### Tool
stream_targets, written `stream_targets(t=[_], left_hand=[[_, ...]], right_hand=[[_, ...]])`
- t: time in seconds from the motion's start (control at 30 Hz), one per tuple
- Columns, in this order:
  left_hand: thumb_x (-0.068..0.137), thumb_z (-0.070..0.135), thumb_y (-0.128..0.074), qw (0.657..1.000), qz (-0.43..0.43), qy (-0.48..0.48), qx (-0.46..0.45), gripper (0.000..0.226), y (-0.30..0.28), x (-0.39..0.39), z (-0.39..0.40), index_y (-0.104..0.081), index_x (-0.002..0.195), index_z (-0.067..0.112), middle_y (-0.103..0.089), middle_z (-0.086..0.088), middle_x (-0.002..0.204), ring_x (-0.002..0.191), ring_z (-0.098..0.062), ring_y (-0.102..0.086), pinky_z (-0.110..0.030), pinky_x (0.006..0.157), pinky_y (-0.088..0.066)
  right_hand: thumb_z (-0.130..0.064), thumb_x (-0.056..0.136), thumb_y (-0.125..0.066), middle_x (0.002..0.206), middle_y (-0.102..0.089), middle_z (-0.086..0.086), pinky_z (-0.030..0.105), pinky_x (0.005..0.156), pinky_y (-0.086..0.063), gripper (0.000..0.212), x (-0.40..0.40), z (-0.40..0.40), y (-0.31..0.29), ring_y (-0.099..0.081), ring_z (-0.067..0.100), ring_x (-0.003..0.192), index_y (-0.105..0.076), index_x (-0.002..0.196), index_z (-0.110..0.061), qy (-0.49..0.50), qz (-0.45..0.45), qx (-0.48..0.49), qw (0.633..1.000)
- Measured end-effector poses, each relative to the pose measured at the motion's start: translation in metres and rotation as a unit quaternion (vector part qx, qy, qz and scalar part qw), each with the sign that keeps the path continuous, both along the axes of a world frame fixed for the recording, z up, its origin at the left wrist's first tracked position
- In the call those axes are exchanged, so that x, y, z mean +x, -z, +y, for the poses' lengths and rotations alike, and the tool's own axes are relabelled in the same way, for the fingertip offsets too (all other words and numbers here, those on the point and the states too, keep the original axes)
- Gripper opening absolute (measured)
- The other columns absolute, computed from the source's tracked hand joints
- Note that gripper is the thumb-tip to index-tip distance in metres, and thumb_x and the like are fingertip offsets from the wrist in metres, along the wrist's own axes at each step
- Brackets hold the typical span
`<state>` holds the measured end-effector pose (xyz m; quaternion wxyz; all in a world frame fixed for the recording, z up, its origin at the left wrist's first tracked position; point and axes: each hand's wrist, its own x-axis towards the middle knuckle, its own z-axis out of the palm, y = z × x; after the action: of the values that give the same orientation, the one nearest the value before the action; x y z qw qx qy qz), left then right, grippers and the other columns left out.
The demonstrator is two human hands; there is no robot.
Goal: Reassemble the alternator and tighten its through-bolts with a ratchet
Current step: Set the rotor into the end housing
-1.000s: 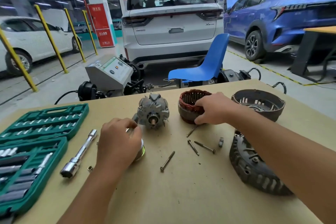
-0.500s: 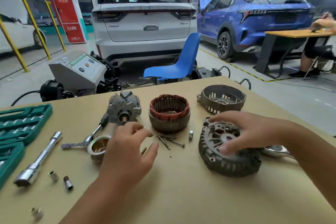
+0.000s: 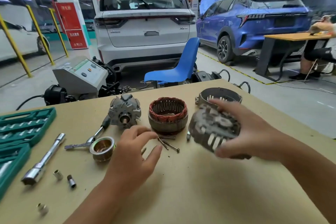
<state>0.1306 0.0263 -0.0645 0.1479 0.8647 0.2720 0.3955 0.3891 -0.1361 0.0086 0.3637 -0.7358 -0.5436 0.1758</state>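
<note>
My right hand grips the grey slotted end housing and holds it tilted above the table, blurred by motion. Behind it the second housing rests on the table. The stator with copper windings stands at the centre, the rotor to its left. Several through-bolts lie in front of the stator. My left hand hovers beside them with relaxed fingers, holding nothing. The ratchet lies by the pulley.
A green socket case lies open at the left edge, an extension bar and loose sockets beside it. Beyond the table stand a blue chair, a test bench and parked cars. A person sits at another table far right.
My right hand went from the stator to the end housing, took hold of it and lifted it off the table. My left hand left the pulley and now hovers near the bolts.
</note>
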Motion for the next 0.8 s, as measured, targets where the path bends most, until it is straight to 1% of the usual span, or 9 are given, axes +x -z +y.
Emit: stream_targets(t=[0.1, 0.17, 0.23, 0.3, 0.4, 0.47, 0.53, 0.67, 0.8], left_hand=[[0.083, 0.050, -0.070, 0.994, -0.080, 0.031, -0.067, 0.037, -0.004, 0.000, -0.001, -0.071, 0.118, 0.037, -0.064, 0.021, 0.114, 0.104, -0.006, -0.064, -0.019, 0.080, -0.053], [0.080, 0.056, -0.069, 0.962, -0.153, 0.084, -0.208, 0.043, -0.007, 0.001, -0.006, -0.067, 0.121, 0.046, -0.068, 0.016, 0.119, 0.098, -0.014, -0.069, -0.025, 0.075, -0.059], [0.075, 0.058, -0.076, 0.864, -0.213, 0.175, -0.421, 0.055, -0.013, 0.000, -0.012, -0.065, 0.127, 0.043, -0.072, 0.001, 0.122, 0.087, -0.026, -0.074, -0.032, 0.066, -0.061], [0.075, 0.062, -0.080, 0.771, -0.195, 0.250, -0.552, 0.062, -0.019, -0.005, -0.019, -0.065, 0.130, 0.037, -0.074, -0.009, 0.117, 0.077, -0.034, -0.073, -0.036, 0.054, -0.060], [0.078, 0.044, -0.081, 0.753, -0.164, 0.205, -0.604, 0.047, -0.022, -0.013, -0.025, -0.069, 0.123, 0.034, -0.075, -0.016, 0.100, 0.065, -0.028, -0.070, -0.030, 0.045, -0.055], [0.078, 0.023, -0.081, 0.750, -0.170, 0.139, -0.624, 0.049, -0.018, -0.019, -0.024, -0.066, 0.124, 0.028, -0.075, -0.020, 0.091, 0.057, -0.027, -0.068, -0.028, 0.042, -0.052], [0.085, 0.007, -0.076, 0.756, -0.177, 0.098, -0.623, 0.042, -0.018, -0.026, -0.019, -0.066, 0.122, 0.023, -0.074, -0.021, 0.084, 0.051, -0.027, -0.064, -0.027, 0.039, -0.050], [0.089, 0.001, -0.067, 0.790, -0.125, 0.061, -0.597, 0.031, -0.020, -0.036, -0.004, -0.080, 0.098, 0.028, -0.070, -0.028, 0.086, 0.065, -0.031, -0.058, -0.029, 0.044, -0.049], [0.082, 0.006, -0.073, 0.782, -0.052, 0.069, -0.617, 0.028, -0.020, -0.037, -0.002, -0.079, 0.095, 0.029, -0.072, -0.032, 0.093, 0.070, -0.035, -0.057, -0.029, 0.044, -0.049]], right_hand=[[-0.039, 0.058, -0.080, 0.127, -0.065, 0.000, 0.038, 0.078, -0.060, 0.073, -0.007, 0.000, -0.011, -0.069, 0.021, 0.100, -0.065, 0.130, -0.033, -0.096, 0.348, 0.163, 0.918], [-0.056, 0.076, -0.072, 0.141, -0.060, 0.013, 0.060, 0.103, -0.047, 0.073, -0.018, -0.001, -0.003, -0.057, 0.039, 0.125, -0.061, 0.139, -0.019, -0.208, 0.594, 0.133, 0.766], [-0.076, 0.082, -0.059, 0.156, -0.042, 0.024, 0.069, 0.111, -0.030, 0.094, -0.039, 0.002, 0.012, -0.041, 0.053, 0.137, -0.048, 0.151, -0.014, -0.259, 0.714, 0.052, 0.649], [-0.086, 0.079, -0.054, 0.154, -0.041, 0.029, 0.070, 0.112, -0.029, 0.102, -0.058, 0.007, 0.034, -0.042, 0.055, 0.137, -0.052, 0.147, -0.010, -0.250, 0.746, 0.012, 0.617], [-0.087, 0.077, -0.056, 0.148, -0.051, 0.026, 0.064, 0.118, -0.029, 0.099, -0.079, 0.012, 0.053, -0.048, 0.046, 0.137, -0.062, 0.137, -0.008, -0.193, 0.744, -0.016, 0.639], [-0.081, 0.081, -0.055, 0.139, -0.060, 0.024, 0.059, 0.110, -0.044, 0.087, -0.081, 0.015, 0.054, -0.057, 0.044, 0.130, -0.069, 0.129, -0.010, -0.147, 0.699, -0.038, 0.699], [-0.072, 0.078, -0.063, 0.121, -0.070, 0.026, 0.059, 0.087, -0.059, 0.071, -0.074, 0.019, 0.047, -0.070, 0.045, 0.106, -0.077, 0.115, -0.013, -0.070, 0.580, -0.084, 0.808], [-0.070, 0.072, -0.075, 0.078, -0.074, 0.006, 0.044, 0.060, -0.059, 0.053, -0.024, 0.041, 0.023, -0.071, 0.029, 0.066, -0.076, 0.094, -0.021, 0.129, 0.118, 0.011, 0.985], [-0.067, 0.081, -0.067, 0.124, -0.069, -0.001, 0.044, 0.093, -0.050, 0.059, 0.038, 0.081, 0.023, -0.058, 0.030, 0.114, -0.065, 0.128, -0.032, 0.246, -0.294, 0.002, 0.923]])
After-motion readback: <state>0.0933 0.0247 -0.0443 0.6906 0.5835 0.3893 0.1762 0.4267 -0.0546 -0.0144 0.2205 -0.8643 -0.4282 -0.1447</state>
